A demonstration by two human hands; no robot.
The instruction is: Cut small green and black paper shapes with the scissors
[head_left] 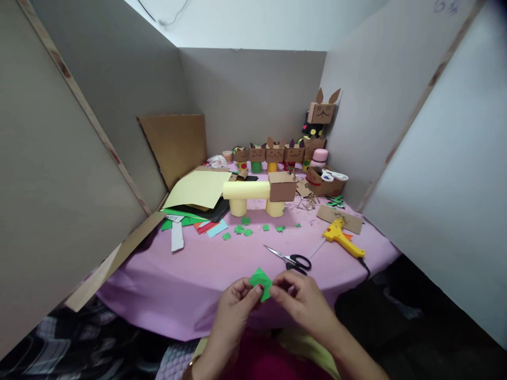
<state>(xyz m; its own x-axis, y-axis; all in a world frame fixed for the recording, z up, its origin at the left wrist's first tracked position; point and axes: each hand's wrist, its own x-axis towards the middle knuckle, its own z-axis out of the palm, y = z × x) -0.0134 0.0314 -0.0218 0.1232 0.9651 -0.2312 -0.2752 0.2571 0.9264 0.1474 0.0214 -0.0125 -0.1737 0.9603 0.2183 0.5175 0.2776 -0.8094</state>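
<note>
A small square of green paper [260, 278] is pinched in my left hand [242, 301], the thumb lying across its front. My right hand [298, 295] has its thumb and forefinger pressed together at the paper's right corner. Just beyond my right hand lie black-handled scissors [288, 257], their blades slightly apart and pointing left. Several green paper cut-outs [240, 229], some flower-shaped, are scattered farther back. Behind them stands a cardboard animal figure with a pale yellow tube body [246, 190], two tube legs and a brown box head [282, 187].
A yellow glue gun [344, 238] rests on cardboard at the right. Coloured paper sheets [198, 192] are piled at the left. Several box-headed figures [274, 154] line the back. White-handled scissors [333, 176] lie on a cardboard box [322, 184]. Partition walls enclose the pink-covered table [158, 285].
</note>
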